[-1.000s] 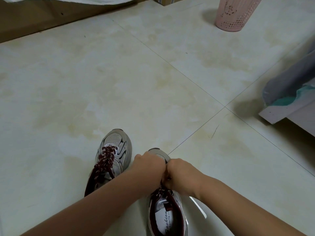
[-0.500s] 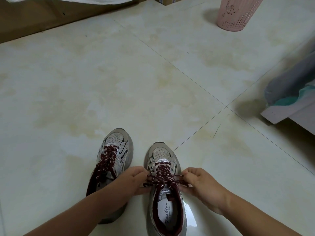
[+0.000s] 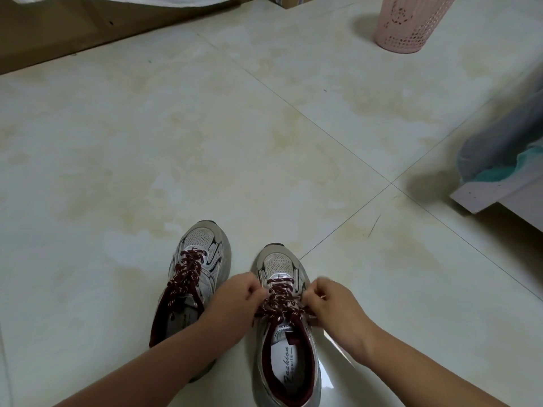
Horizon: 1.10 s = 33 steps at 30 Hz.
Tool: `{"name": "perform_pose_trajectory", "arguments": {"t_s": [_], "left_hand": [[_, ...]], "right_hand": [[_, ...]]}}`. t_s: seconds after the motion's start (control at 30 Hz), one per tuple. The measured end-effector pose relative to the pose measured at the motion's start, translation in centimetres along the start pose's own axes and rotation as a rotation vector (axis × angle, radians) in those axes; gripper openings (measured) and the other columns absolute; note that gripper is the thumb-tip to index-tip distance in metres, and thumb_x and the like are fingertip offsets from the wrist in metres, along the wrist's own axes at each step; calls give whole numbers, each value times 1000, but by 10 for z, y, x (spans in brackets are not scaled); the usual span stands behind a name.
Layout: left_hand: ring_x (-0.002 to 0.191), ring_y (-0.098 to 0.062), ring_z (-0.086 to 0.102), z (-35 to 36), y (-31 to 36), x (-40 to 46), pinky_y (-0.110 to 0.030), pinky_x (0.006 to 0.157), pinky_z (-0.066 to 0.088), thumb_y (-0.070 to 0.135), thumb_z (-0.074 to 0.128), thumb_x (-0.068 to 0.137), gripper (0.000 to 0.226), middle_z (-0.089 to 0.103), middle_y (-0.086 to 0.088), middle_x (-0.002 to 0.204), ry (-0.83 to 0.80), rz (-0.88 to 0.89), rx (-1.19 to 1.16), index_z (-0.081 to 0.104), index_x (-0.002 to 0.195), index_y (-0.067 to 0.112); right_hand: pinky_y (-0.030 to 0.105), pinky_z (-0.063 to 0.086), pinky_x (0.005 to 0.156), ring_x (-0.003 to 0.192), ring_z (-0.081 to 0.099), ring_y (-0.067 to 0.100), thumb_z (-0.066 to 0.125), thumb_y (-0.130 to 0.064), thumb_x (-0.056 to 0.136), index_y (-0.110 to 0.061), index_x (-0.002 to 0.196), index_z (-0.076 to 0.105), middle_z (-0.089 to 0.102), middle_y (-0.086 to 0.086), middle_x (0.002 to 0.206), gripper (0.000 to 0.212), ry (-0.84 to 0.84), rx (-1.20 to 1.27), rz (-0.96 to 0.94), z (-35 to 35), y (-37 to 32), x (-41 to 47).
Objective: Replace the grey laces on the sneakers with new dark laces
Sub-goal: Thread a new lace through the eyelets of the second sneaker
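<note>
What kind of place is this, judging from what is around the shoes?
Probably a room in a home: a glossy tiled floor, a pink perforated bin standing at the back, and what looks like a low piece of furniture at the right.

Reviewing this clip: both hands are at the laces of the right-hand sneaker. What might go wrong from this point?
1. The left hand and right hand pinch the dark lace from opposite sides; uneven pulling could leave unequal ends or slack crossings.
2. The right-hand sneaker stands unbraced on the glossy tile floor, so a tug may slide or twist it.
3. It sits close to the left-hand sneaker, which a forearm could nudge.
</note>
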<state>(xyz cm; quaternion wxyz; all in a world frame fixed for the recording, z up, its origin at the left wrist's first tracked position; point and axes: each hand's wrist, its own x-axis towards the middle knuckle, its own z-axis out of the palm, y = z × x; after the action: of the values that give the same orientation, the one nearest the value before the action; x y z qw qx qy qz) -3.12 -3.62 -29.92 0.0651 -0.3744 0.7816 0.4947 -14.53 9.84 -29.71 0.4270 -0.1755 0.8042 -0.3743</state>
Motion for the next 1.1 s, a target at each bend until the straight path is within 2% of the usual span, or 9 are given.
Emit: {"name": "perform_pose_trajectory", "arguments": {"t_s": [0.07, 0.13, 0.27, 0.4, 0.5, 0.7, 0.87, 1.0, 1.1], "left_hand": [[84, -10, 46, -2, 13, -6, -15, 70, 36, 28, 58, 87, 10, 46, 9, 91, 86, 259, 251, 51, 81, 23], [97, -9, 40, -4, 27, -6, -19, 74, 27, 38, 57, 83, 16, 42, 12, 100, 59, 416, 460, 62, 91, 25], [108, -18, 38, -4, 47, -2, -30, 80, 27, 37, 48, 87, 27, 45, 2, 112, -33, 394, 926, 65, 104, 24], [108, -24, 41, -1, 55, -5, -32, 75, 25, 33, 48, 85, 25, 47, -3, 110, -135, 375, 1038, 64, 100, 21], [108, -24, 43, 4, 56, -12, -32, 74, 26, 32, 48, 85, 25, 49, -4, 109, -163, 377, 1076, 62, 98, 17], [93, -19, 55, 3, 37, -20, -23, 76, 46, 25, 51, 82, 22, 58, -5, 100, -98, 302, 769, 68, 91, 13], [71, -4, 44, 5, 19, -25, -10, 62, 35, 16, 52, 84, 10, 41, 12, 80, -41, 320, 502, 61, 79, 16], [66, -2, 38, 7, 9, -24, -10, 63, 32, 13, 50, 88, 29, 38, 14, 78, -92, 279, 329, 38, 67, 29], [69, -1, 37, 3, 6, -20, -11, 66, 33, 8, 47, 92, 34, 42, 9, 77, -207, 133, 136, 41, 66, 28]], "right_hand": [[27, 42, 79, 87, 49, 14, 58, -21, 88, -28, 80, 47, 51, -3, 93, 15, 45, -235, -193, 0, -8, -5], [22, 37, 79, 100, 45, 12, 56, -24, 88, -28, 87, 58, 49, -6, 98, 5, -6, -487, -325, -1, -25, -9], [29, 44, 75, 100, 53, 25, 50, -17, 84, -16, 97, 68, 58, 6, 103, 23, -119, -841, -277, 1, -44, -7], [25, 29, 47, 68, 45, 28, 48, -10, 82, -10, 63, 49, 43, 4, 63, 20, -221, -945, -247, 5, -47, 0], [32, 36, 56, 70, 45, 29, 45, -8, 83, -8, 68, 47, 55, 13, 77, 16, -262, -880, -242, 9, -39, -2], [23, 40, 64, 63, 42, 10, 42, -3, 89, -16, 67, 40, 46, -1, 68, 26, -203, -264, -66, -8, -14, -17], [17, 52, 59, 69, 61, 13, 37, -3, 97, -4, 77, 50, 60, 10, 80, 23, -132, 495, 197, -12, -4, -26], [23, 52, 61, 70, 55, 15, 50, -14, 93, -10, 77, 50, 56, 7, 79, 17, -133, 254, 90, -9, -8, -19], [32, 49, 71, 68, 52, 14, 61, -17, 86, -17, 70, 51, 56, 2, 71, 19, -132, -119, -33, -3, -14, -13]]}}
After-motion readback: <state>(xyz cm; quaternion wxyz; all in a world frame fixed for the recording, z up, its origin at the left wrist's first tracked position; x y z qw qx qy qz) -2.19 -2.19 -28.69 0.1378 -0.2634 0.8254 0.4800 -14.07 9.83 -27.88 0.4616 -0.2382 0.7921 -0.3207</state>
